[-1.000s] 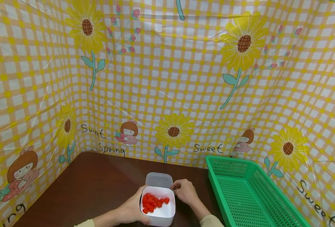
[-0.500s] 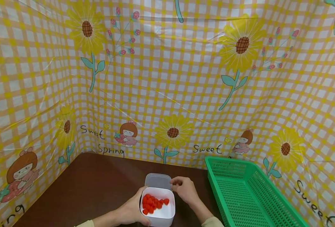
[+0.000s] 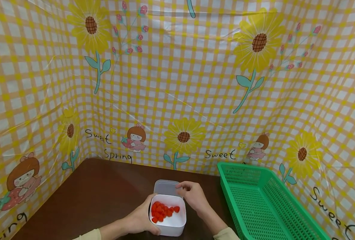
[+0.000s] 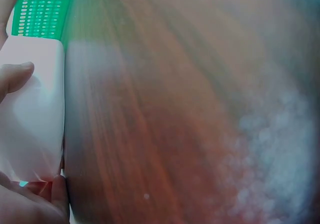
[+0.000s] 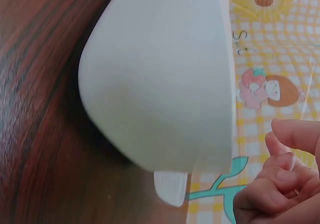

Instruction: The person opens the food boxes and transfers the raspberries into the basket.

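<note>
In the head view, my left hand point(image 3: 142, 216) grips a white square plastic container point(image 3: 172, 230) by its left side, thumb on the near wall and fingers around the far side. Several small red pieces point(image 3: 158, 210), strawberry-like, lie in the container's left part. Behind the container is a translucent lid point(image 3: 165, 186), partly hidden by the rim. My right hand point(image 3: 194, 196) hovers at the lid's right edge with loosely curled fingers. The right wrist view shows this hand point(image 5: 280, 179) beyond the container's wall point(image 5: 165, 84), nothing visible between thumb and fingers.
A long green plastic basket point(image 3: 230, 203) with slatted walls stands on the right side of the dark brown table point(image 3: 111, 190). A checked cloth point(image 3: 153, 100) with sunflowers hangs around the back and sides.
My right hand has moved up and left, from beside the container's right rim to over the lid's right corner. The left hand keeps its grip; the red pieces stay put.
</note>
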`<state>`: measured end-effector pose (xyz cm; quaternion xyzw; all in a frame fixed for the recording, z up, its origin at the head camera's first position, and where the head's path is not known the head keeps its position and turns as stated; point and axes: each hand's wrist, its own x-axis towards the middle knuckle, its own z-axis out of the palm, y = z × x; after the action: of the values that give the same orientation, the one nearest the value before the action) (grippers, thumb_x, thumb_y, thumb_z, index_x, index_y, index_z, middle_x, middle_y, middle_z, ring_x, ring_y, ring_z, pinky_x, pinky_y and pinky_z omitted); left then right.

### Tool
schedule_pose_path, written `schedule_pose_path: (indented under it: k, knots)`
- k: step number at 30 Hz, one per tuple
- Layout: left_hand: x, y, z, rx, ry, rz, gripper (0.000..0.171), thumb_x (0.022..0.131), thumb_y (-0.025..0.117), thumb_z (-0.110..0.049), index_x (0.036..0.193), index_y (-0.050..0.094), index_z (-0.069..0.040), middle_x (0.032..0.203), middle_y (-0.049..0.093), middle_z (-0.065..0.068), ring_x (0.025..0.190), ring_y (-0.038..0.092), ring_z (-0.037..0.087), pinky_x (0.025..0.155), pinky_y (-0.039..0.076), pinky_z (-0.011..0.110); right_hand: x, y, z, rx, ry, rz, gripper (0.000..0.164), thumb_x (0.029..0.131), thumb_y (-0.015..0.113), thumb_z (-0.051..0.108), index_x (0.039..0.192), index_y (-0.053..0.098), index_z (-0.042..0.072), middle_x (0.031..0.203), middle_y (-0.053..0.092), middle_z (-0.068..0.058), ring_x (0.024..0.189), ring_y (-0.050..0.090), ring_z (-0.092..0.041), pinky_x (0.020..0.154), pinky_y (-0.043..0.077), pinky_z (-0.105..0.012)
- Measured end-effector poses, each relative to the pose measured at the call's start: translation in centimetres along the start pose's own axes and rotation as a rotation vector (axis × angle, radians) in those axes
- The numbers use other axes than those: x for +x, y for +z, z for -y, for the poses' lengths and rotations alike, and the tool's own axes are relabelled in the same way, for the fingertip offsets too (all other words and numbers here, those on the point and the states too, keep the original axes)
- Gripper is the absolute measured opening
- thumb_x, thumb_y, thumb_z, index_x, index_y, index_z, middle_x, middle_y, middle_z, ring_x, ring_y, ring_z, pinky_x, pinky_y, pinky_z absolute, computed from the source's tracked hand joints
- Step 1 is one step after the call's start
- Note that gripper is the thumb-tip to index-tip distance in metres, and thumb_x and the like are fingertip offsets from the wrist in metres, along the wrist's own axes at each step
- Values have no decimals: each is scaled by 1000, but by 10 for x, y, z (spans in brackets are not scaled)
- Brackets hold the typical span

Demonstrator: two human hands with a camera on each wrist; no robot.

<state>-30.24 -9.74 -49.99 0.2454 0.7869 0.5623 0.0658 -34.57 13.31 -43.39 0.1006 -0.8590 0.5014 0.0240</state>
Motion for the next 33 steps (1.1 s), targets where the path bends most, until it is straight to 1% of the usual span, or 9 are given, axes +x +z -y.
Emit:
schedule_pose_path:
  k: [4, 8, 12, 15, 18, 22, 26, 29, 33]
  knots:
    - [0, -1, 0, 7, -20, 7, 111, 62, 93, -16, 151, 26, -7, 133, 52, 6, 114, 55, 20, 99, 45, 24, -4, 2, 8, 27, 7, 34, 18, 86, 75, 14, 100, 77, 3, 67, 54, 0, 64, 47, -16, 54, 40, -25]
    - [1, -2, 1, 13, -31, 14, 110, 64, 93, -19, 151, 26, -8, 133, 53, 5, 113, 55, 19, 99, 44, 24, -7, 6, 13, 75, 19, 77, 21, 86, 74, 14, 102, 76, 1, 64, 51, 2, 56, 44, -13, 48, 36, -23]
    - [1, -1, 3, 5, -19, 19, 110, 64, 93, -20, 150, 26, -7, 133, 53, 6, 114, 55, 20, 99, 44, 23, -10, 11, 17, 113, 38, 121, 22, 87, 74, 16, 103, 76, 0, 61, 47, 3, 51, 39, -13, 46, 33, -21]
    - [1, -1, 4, 10, -10, 19, 110, 64, 93, -20, 150, 26, -7, 133, 52, 7, 114, 55, 20, 100, 44, 22, -14, 15, 20, 110, 49, 137, 22, 87, 75, 18, 102, 77, 2, 66, 53, 1, 56, 42, -14, 48, 36, -23]
    - [1, -1, 3, 14, -23, 27, 110, 65, 92, -20, 151, 25, -8, 134, 52, 7, 115, 55, 20, 100, 45, 23, -19, 21, 23, 99, 58, 144, 23, 86, 76, 19, 102, 77, 2, 76, 62, -1, 63, 47, -16, 50, 40, -25]
    - [1, -2, 1, 29, -39, 34, 109, 67, 91, -20, 152, 24, -9, 135, 53, 6, 115, 56, 20, 102, 47, 27, -22, 30, 23, 101, 73, 146, 21, 85, 77, 18, 100, 78, 4, 82, 68, -2, 67, 49, -16, 49, 39, -25]
    - [0, -1, 0, 42, -39, 24, 109, 66, 92, -20, 151, 24, -10, 134, 53, 6, 114, 57, 20, 100, 47, 26, -23, 38, 21, 116, 57, 154, 18, 85, 75, 15, 98, 78, 2, 85, 71, -3, 70, 55, -17, 53, 48, -30]
    - [0, 0, 0, 40, -28, 13, 110, 64, 92, -18, 151, 25, -10, 133, 53, 6, 113, 58, 20, 99, 47, 23, -23, 43, 17, 136, 33, 166, 19, 86, 73, 12, 99, 77, -1, 87, 73, -6, 74, 62, -18, 63, 57, -38]
    - [0, 1, 0, 35, -4, 10, 110, 63, 91, -17, 151, 25, -8, 132, 54, 6, 111, 59, 18, 98, 47, 22, -24, 49, 13, 151, 1, 167, 18, 85, 71, 7, 98, 77, -4, 84, 74, -9, 71, 66, -19, 66, 60, -42]
